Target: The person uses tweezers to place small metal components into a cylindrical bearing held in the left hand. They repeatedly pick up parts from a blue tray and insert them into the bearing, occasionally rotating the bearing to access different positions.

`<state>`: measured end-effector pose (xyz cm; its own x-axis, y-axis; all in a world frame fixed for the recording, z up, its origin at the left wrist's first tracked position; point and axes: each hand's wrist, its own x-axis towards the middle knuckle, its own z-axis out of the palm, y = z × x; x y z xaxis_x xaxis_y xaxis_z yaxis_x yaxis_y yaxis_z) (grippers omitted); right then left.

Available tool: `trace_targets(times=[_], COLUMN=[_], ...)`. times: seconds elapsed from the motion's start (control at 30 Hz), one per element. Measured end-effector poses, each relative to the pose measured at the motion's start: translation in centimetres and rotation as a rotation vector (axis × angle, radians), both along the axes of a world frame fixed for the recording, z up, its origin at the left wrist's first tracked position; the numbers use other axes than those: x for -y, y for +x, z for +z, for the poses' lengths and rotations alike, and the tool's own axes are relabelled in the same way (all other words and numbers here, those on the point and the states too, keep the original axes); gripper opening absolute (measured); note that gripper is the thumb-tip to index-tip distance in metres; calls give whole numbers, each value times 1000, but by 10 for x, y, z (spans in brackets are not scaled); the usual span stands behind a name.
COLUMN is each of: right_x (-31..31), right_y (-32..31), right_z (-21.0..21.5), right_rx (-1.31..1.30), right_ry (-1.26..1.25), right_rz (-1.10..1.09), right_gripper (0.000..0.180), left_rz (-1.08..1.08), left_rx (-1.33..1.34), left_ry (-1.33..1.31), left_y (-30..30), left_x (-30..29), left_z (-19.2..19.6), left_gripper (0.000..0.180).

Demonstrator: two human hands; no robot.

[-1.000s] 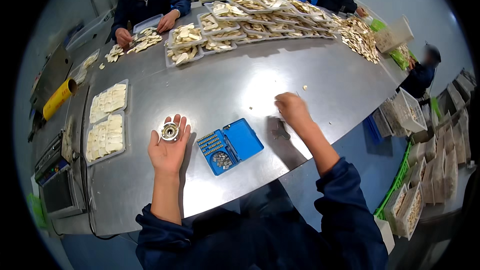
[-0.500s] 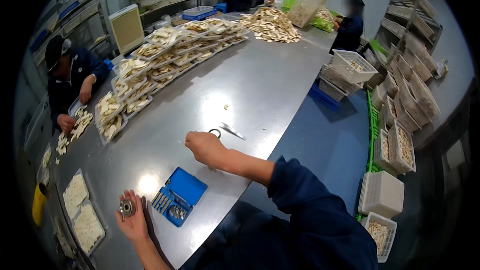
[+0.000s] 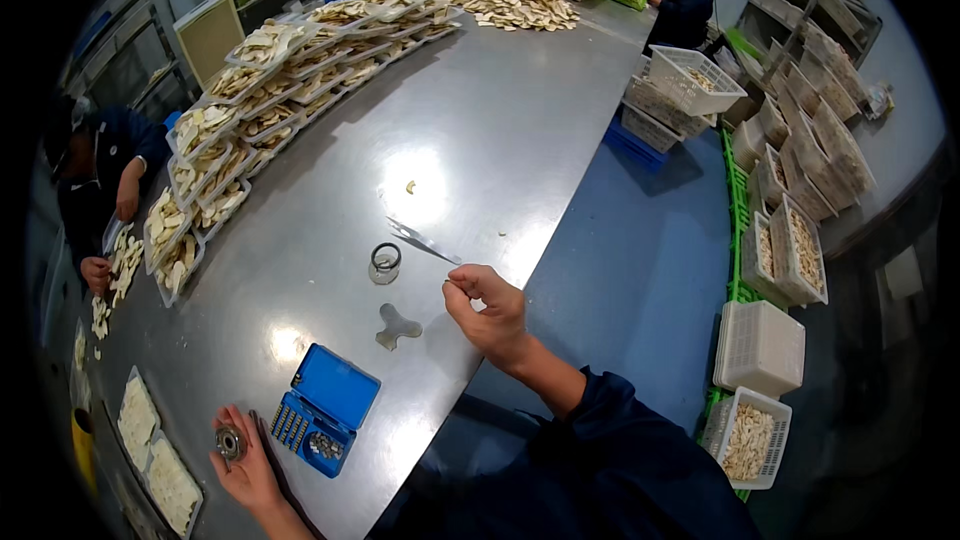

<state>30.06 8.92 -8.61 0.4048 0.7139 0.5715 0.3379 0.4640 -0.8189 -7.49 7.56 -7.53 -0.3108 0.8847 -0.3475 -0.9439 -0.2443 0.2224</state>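
The long steel desk [image 3: 480, 130] spreads out beyond both hands, its far side lined with trays of pale cut pieces [image 3: 250, 120] that stretch away from the left hand's grip toward a loose heap [image 3: 510, 0] at the far end. White mesh baskets [image 3: 760, 350] stand on the blue floor, well off to the right of the right hand. Just right of the left grip lies an open blue case [image 3: 325, 420] holding small metal bits. The right hand [image 3: 487, 310] hovers over the desk's near edge, thumb and forefinger pressed together in a pinch on something too small to make out. The left hand [image 3: 245, 465] lies palm up, fingers spread, with a small round metal part [image 3: 230, 442] resting in the open palm, cradled and not clamped. Just beyond the right grip a thin metal blade [image 3: 425, 240] lies flat on the desk, and to the left of that grip sit a dark ring [image 3: 385, 260] and a small flat winged metal piece [image 3: 398, 325], each apart from the fingers. At the desk's left edge another person's hands [image 3: 110, 240] handle pale pieces.
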Motion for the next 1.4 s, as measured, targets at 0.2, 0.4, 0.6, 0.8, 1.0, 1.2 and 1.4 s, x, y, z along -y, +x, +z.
trace_targets(times=[0.2,0.4,0.6,0.8,1.0,1.2,1.4], right_x=[-5,-8,-18,-17,-15,-15,-15], right_y=[-12,-11,6,5,0,0,1], right_z=[-8,-13,-21,-23,-15,-17,-16], right_rx=[115,-124,-440,-402,-385,-375,-371], right_ry=[-3,-136,-221,-280,-344,-325,-332], right_rz=[-21,55,58,45,61,95,97], right_gripper=[16,15,15,16,16,15,15], left_rz=[-60,-161,-216,-202,-206,-208,-201], left_rx=[58,109,173,192,179,156,139], left_ry=[-6,0,-4,-4,0,-9,-8], left_y=[-2,-14,-14,-13,-14,-16,-15], left_x=[-1,2,1,3,2,2,1], left_z=[3,1,-2,2,-1,-2,-3], left_gripper=[50,50,51,51,51,50,47])
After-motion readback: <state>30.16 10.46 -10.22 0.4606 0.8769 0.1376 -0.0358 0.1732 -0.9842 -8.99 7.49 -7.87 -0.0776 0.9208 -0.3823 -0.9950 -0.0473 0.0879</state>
